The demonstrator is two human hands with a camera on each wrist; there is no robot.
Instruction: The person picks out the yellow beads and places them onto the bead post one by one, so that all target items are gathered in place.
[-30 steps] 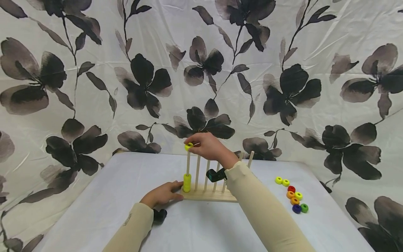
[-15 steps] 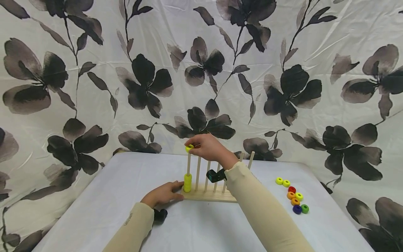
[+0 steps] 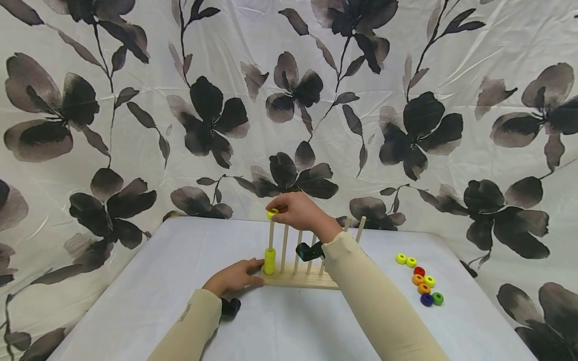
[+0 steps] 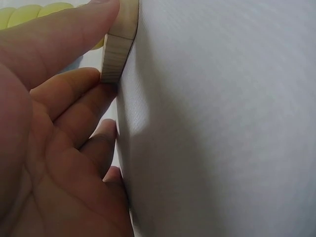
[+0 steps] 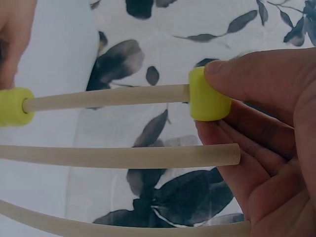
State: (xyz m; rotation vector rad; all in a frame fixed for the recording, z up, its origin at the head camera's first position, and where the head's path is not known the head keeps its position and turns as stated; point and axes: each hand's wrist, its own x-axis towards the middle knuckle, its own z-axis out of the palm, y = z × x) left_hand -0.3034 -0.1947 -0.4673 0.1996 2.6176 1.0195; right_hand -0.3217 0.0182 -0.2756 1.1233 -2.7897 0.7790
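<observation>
My right hand point(image 3: 300, 213) pinches a yellow bead point(image 5: 207, 96) between thumb and fingers, at the top of the leftmost peg point(image 3: 271, 235). In the right wrist view the peg's upper end is inside the bead. Lower on that same peg sits a stack of yellow beads point(image 3: 269, 261), down at the wooden peg rack point(image 3: 298, 282). My left hand point(image 3: 235, 277) holds the rack's left end, thumb on one side and fingertips on the other, as the left wrist view shows close up. My right forearm hides the rack's right part.
Loose beads lie on the white table point(image 3: 343, 321) to the right: several yellow ones point(image 3: 411, 262), a red one point(image 3: 419, 271), two orange ones point(image 3: 424, 288), a blue one point(image 3: 426, 300) and a green one point(image 3: 437, 299). Bare pegs point(image 3: 360, 229) rise beside the leftmost. Behind hangs a floral cloth point(image 3: 289, 130).
The yellow bead in my right hand has come down very slightly at the peg's top. My left hand stays at the rack's end.
</observation>
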